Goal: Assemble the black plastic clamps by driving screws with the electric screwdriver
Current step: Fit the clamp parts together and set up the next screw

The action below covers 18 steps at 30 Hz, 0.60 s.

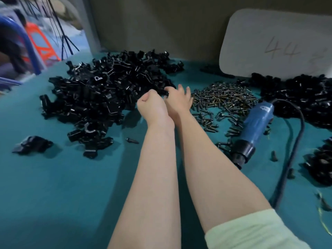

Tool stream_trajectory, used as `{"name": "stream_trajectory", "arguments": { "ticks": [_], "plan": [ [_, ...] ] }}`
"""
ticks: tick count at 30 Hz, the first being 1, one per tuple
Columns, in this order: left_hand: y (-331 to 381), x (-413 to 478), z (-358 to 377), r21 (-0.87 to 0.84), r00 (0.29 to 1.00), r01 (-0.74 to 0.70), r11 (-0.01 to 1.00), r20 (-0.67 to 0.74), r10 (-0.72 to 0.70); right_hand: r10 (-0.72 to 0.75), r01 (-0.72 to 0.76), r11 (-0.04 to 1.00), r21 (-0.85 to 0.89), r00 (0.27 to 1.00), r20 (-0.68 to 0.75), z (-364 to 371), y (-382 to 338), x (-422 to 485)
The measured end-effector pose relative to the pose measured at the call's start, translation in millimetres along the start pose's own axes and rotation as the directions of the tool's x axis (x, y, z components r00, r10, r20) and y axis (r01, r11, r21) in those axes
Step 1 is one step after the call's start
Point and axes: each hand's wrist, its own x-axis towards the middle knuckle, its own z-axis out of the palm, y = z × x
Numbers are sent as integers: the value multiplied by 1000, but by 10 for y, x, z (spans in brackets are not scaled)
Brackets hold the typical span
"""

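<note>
A big heap of black plastic clamp parts (pixel 107 90) lies on the teal table (pixel 71 194), left of centre. To its right spreads a pile of dark screws (pixel 224 97). The blue electric screwdriver (pixel 255 126) lies on its side by the screws, black tip towards me, and no hand touches it. My left hand (pixel 152 106) is curled into a fist at the heap's right edge; nothing shows in it. My right hand (pixel 179 97) reaches just beyond it with fingers loosely spread, between the heap and the screws, holding nothing that I can see.
The screwdriver's black cable (pixel 294 159) loops down the right side. More black parts (pixel 305 101) are piled at far right, below a white board (pixel 278 45) marked "44". A loose clamp (pixel 32 144) and a single screw (pixel 132 140) lie on the table nearer to me.
</note>
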Motion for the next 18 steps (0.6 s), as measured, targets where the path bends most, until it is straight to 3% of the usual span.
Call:
{"name": "stream_trajectory", "arguments": {
  "ticks": [2, 4, 6, 9, 11, 14, 18],
  "plan": [
    [-12, 31, 27, 12, 1000, 2, 1000, 4, -2, 25, -26, 999, 25, 1000, 16, 7, -15, 64],
    [-17, 42, 40, 28, 1000, -4, 1000, -4, 4, 18, -11, 997, 74, 995, -99, -17, -11, 65],
    [-49, 58, 48, 60, 1000, -20, 998, 19, 19, 50, 20, 954, 299, 973, -226, -119, 17, -2],
    [-77, -42, 139, 82, 987, -9, 997, 161, -4, 131, 126, 757, 642, 932, -337, -435, 133, -179],
    [-94, -176, 262, 61, 951, 63, 996, 298, -78, 88, 177, 743, 646, 931, -355, -676, 279, -316],
    [-184, -458, 472, 131, 881, 110, 985, 445, -158, -1, 218, 806, 550, 930, -368, -996, 570, -574],
    [-445, -786, 697, 260, 843, 62, 964, 503, -190, -36, 235, 822, 519, 931, -364, -1289, 937, -900]
  ]
}}
